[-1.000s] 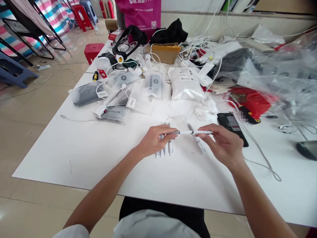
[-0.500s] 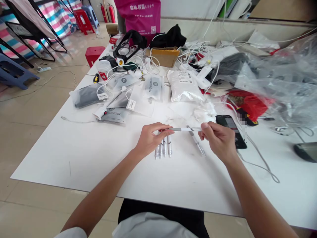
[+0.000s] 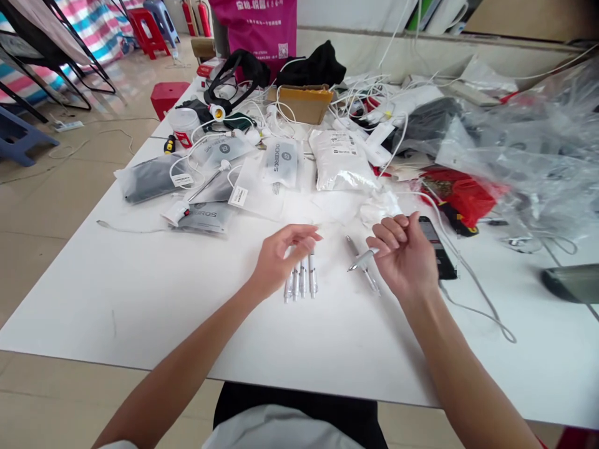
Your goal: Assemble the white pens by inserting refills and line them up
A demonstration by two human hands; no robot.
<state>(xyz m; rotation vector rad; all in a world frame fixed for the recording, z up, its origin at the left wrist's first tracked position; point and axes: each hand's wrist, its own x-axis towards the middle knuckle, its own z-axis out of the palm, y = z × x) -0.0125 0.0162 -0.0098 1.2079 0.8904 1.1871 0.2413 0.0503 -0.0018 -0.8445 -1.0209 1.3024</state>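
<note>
My right hand (image 3: 406, 257) is turned palm up with its fingers curled round one end of a silver-and-white pen (image 3: 361, 260). The pen's pointed tip sticks out to the left, above another pen (image 3: 370, 279) lying slanted on the table. Empty, my left hand (image 3: 283, 257) hovers with its fingers bent and the thumb apart from them. Just below it, several white-and-clear pens (image 3: 303, 282) lie side by side, their upper ends partly hidden by the hand.
A black phone (image 3: 437, 249) lies behind my right hand, a cable beside it. Farther back on the white table (image 3: 187, 305) are packaged pouches (image 3: 201, 218), a white plastic parcel (image 3: 344, 162), a cardboard box (image 3: 304, 103), tangled white cables and clear plastic bags (image 3: 528, 137).
The pen was level between both hands. My left hand has let go of it, and my right hand has rolled palm up, swinging the tip down to the left.
</note>
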